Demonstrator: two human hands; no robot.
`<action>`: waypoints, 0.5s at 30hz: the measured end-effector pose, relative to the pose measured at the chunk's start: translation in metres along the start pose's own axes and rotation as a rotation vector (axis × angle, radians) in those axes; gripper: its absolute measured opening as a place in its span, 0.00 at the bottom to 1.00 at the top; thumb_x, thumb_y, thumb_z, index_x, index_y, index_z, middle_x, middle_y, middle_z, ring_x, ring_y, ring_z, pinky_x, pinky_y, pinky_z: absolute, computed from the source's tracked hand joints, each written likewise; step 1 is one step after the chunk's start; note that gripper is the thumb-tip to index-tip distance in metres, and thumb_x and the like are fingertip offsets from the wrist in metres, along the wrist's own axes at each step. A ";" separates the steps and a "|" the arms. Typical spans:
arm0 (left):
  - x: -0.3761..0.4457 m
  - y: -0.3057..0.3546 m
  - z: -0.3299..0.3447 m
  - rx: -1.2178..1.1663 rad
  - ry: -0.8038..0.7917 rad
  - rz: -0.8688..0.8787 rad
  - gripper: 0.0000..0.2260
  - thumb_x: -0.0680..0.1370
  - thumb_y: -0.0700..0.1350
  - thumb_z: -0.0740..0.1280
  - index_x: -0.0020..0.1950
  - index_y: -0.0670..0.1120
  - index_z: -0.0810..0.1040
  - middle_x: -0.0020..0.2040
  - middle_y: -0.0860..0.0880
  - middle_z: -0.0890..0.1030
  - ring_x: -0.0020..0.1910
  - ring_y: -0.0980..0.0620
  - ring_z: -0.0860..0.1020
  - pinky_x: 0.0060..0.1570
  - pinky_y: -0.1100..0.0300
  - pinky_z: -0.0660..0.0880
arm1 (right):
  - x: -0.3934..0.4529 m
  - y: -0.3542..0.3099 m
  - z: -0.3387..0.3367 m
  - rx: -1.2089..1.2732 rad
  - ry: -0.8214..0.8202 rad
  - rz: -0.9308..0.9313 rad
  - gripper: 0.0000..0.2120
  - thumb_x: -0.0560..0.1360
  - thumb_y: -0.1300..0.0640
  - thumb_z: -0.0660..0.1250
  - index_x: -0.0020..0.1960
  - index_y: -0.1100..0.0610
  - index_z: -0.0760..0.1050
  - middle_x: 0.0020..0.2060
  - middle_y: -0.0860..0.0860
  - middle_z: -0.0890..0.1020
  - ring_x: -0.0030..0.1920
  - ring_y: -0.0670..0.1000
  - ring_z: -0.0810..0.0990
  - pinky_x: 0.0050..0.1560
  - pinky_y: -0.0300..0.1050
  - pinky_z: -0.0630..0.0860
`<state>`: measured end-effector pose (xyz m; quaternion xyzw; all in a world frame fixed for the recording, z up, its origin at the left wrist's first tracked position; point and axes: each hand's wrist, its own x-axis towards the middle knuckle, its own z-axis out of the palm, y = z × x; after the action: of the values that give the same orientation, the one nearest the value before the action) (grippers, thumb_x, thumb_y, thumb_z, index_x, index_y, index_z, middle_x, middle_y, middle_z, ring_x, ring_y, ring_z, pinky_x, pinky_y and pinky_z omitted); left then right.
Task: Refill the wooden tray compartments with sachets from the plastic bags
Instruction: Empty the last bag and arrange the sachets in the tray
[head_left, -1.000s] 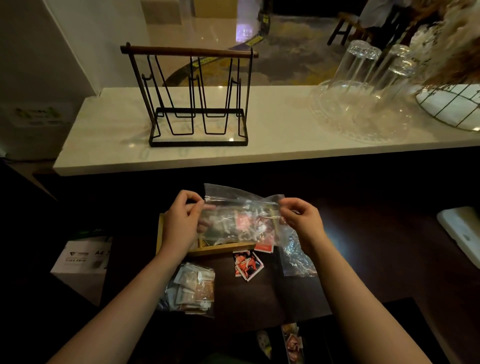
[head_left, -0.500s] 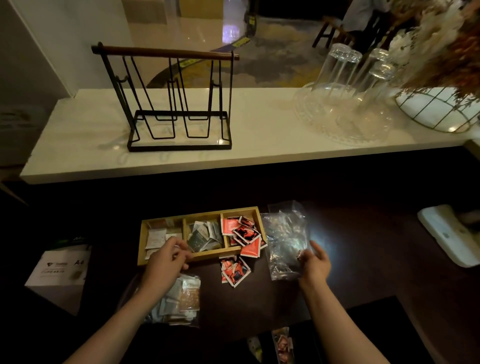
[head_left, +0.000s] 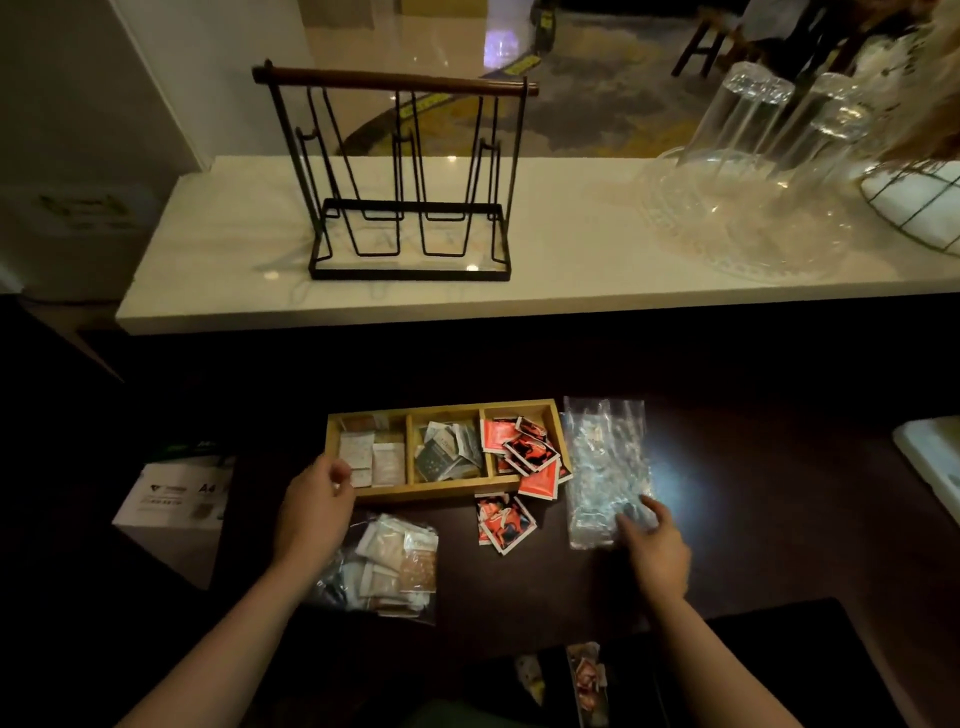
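Observation:
A wooden tray (head_left: 441, 491) with three compartments lies on the dark table. Its left compartment holds pale sachets, the middle one grey-green sachets, the right one red sachets (head_left: 524, 449) that spill over the front rim. A few red sachets (head_left: 504, 522) lie loose in front of the tray. My left hand (head_left: 317, 501) holds the tray's front left corner, thumb on the rim. My right hand (head_left: 657, 551) rests with loose fingers on the near end of an empty clear plastic bag (head_left: 605, 467) lying right of the tray. A second bag of pale sachets (head_left: 395, 564) sits by my left wrist.
A white stone counter (head_left: 571, 260) runs behind the table, bearing a black wire rack (head_left: 405, 176), upturned glasses (head_left: 748, 119) on a clear dish and a wire basket (head_left: 924, 208). A white paper box (head_left: 176, 493) stands at the left; a white object (head_left: 935, 457) lies at the right edge.
A second ago both hands held the clear bag up over the tray. The bag now lies flat on the table to the right, and my left hand has moved to the tray's corner.

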<state>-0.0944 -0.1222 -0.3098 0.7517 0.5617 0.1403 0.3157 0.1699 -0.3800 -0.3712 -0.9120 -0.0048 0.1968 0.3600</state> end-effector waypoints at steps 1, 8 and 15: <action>0.002 -0.009 -0.003 0.059 0.026 -0.014 0.03 0.77 0.43 0.65 0.50 0.47 0.75 0.51 0.45 0.78 0.47 0.46 0.77 0.42 0.51 0.76 | -0.005 -0.006 -0.001 -0.018 0.052 -0.011 0.19 0.73 0.46 0.67 0.63 0.46 0.71 0.50 0.61 0.82 0.53 0.65 0.79 0.48 0.52 0.72; -0.002 -0.057 -0.019 0.183 -0.196 -0.329 0.11 0.79 0.50 0.60 0.53 0.44 0.74 0.54 0.42 0.78 0.49 0.43 0.77 0.45 0.55 0.72 | -0.035 -0.053 -0.002 0.001 0.290 -0.136 0.14 0.77 0.49 0.61 0.61 0.49 0.70 0.36 0.55 0.78 0.44 0.63 0.79 0.45 0.52 0.71; -0.023 -0.063 -0.010 -0.249 -0.342 -0.529 0.15 0.78 0.53 0.64 0.51 0.40 0.73 0.41 0.43 0.79 0.32 0.47 0.79 0.26 0.58 0.75 | -0.072 -0.083 0.038 0.011 -0.045 -0.538 0.09 0.78 0.58 0.63 0.57 0.57 0.73 0.28 0.48 0.74 0.27 0.49 0.73 0.26 0.46 0.69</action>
<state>-0.1555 -0.1294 -0.3384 0.5481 0.6550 -0.0070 0.5201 0.1003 -0.3048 -0.3161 -0.8714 -0.2538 0.1145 0.4040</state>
